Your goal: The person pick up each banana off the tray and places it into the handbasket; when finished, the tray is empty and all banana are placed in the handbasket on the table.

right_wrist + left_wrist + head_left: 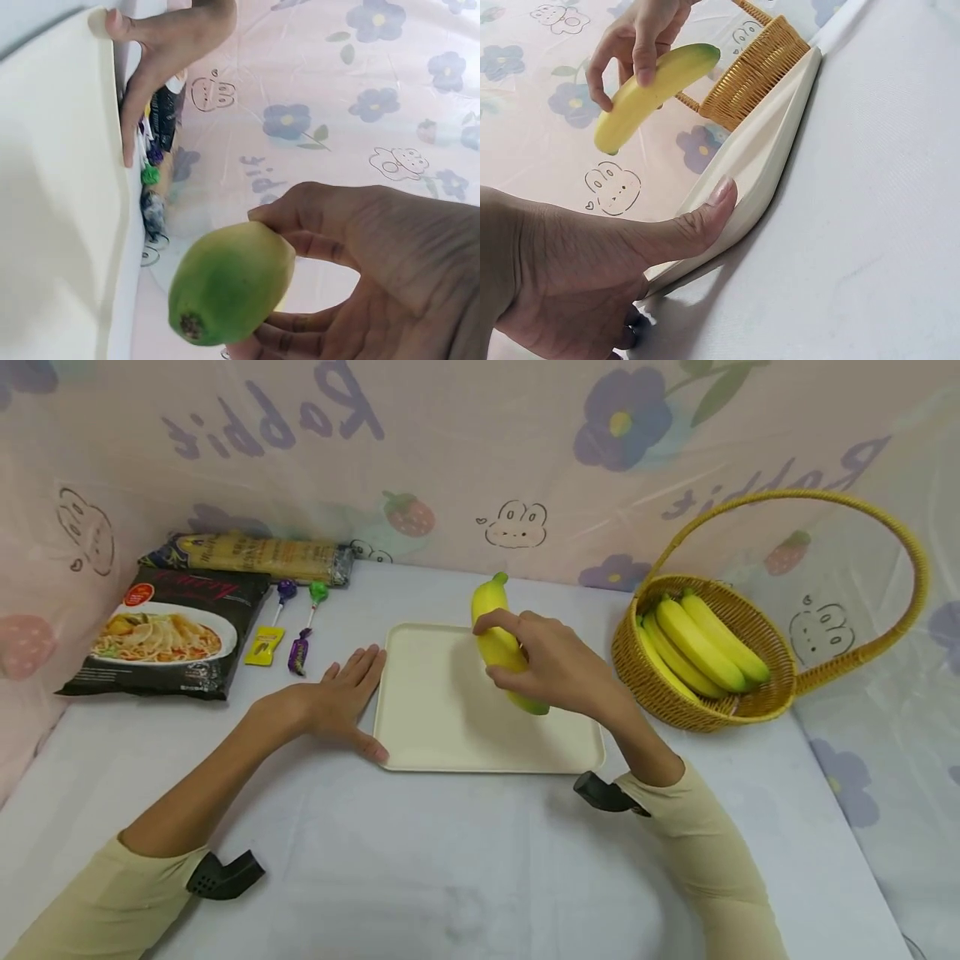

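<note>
A yellow banana [497, 647] with a green tip is held above the cream tray [427, 727] by my right hand [551, 660], thumb on one side and fingers on the other. In the right wrist view the green end of the banana [225, 289] faces the camera. My left hand [337, 702] lies at the tray's left edge with its fingers straight. Its thumb touches the tray's near left corner, as the left wrist view of the left hand [615, 262] also shows.
At right stands a wicker basket [678, 714] with a tall handle, holding several bananas [693, 643]. A black noodle packet [161, 635], a long pasta packet [258, 556], two lollipops [318, 593], a yellow sweet [264, 646] and a purple sweet [299, 652] lie at left.
</note>
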{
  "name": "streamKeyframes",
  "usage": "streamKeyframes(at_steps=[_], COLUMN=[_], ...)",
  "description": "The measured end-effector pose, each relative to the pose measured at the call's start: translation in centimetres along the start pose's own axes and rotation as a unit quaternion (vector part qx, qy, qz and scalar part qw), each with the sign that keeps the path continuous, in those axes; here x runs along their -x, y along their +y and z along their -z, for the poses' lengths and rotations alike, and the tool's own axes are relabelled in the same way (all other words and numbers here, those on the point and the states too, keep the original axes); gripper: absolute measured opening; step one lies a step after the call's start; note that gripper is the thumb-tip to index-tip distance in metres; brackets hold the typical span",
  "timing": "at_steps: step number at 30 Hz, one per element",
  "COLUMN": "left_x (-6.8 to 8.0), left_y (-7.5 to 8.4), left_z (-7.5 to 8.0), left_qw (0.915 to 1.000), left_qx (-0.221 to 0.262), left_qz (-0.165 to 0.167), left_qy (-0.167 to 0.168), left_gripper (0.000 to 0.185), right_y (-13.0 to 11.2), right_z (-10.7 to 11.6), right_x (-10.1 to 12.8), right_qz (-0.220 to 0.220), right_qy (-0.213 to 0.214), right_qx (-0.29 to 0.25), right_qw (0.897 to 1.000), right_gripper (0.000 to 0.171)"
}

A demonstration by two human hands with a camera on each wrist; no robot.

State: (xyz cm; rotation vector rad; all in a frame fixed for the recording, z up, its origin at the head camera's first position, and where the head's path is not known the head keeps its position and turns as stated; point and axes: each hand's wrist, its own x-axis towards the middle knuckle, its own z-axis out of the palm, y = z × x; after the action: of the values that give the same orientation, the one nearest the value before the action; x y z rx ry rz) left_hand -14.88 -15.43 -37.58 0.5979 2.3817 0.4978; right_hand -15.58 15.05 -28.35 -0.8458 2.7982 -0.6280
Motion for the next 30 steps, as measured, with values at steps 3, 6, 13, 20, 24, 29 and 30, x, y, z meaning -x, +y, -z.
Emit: streamKeyframes(at_steps=[3,6,13,20,24,29,30], left_x=[-0.1,0.1,0.4,0.1,0.1,0.1,0.1], left_y=[0.0,0.0,0.1,0.2,0.1,0.0,0.0], left_z=[0.0,-0.1,-0.1,0.2,0.3,0.2,0.1], left_qw=[1.0000,1.0000,1.0000,0.9999,0.9999,0.9997,0.9997], left_qx=[-0.001,-0.001,0.004,-0.003,0.007,0.015,0.015], left_qz=[0.006,0.007,-0.007,-0.013,-0.010,-0.016,-0.016], left_qy=[-0.001,0.002,0.004,-0.001,-0.008,-0.008,-0.007], left_gripper=[0.152,0.152,0.151,0.150,0.151,0.150,0.150], right_y=[0.5,1.2,3.2,6.2,8.4,11.3,11.8], right_z=[0.9,1.9,4.5,7.8,9.2,10.2,10.2], right_x=[0.4,1.0,3.2,6.1,7.6,9.0,9.1], right_qz=[0.001,-0.004,-0.041,-0.081,-0.115,-0.155,-0.162], right_qy=[0.004,0.011,0.037,0.068,0.071,0.046,0.039], right_qx=[-0.006,-0.008,0.003,0.020,0.034,0.038,0.040], right_qw=[1.000,1.000,0.998,0.994,0.990,0.986,0.985], right_gripper=[0.046,0.045,0.047,0.054,0.061,0.071,0.072])
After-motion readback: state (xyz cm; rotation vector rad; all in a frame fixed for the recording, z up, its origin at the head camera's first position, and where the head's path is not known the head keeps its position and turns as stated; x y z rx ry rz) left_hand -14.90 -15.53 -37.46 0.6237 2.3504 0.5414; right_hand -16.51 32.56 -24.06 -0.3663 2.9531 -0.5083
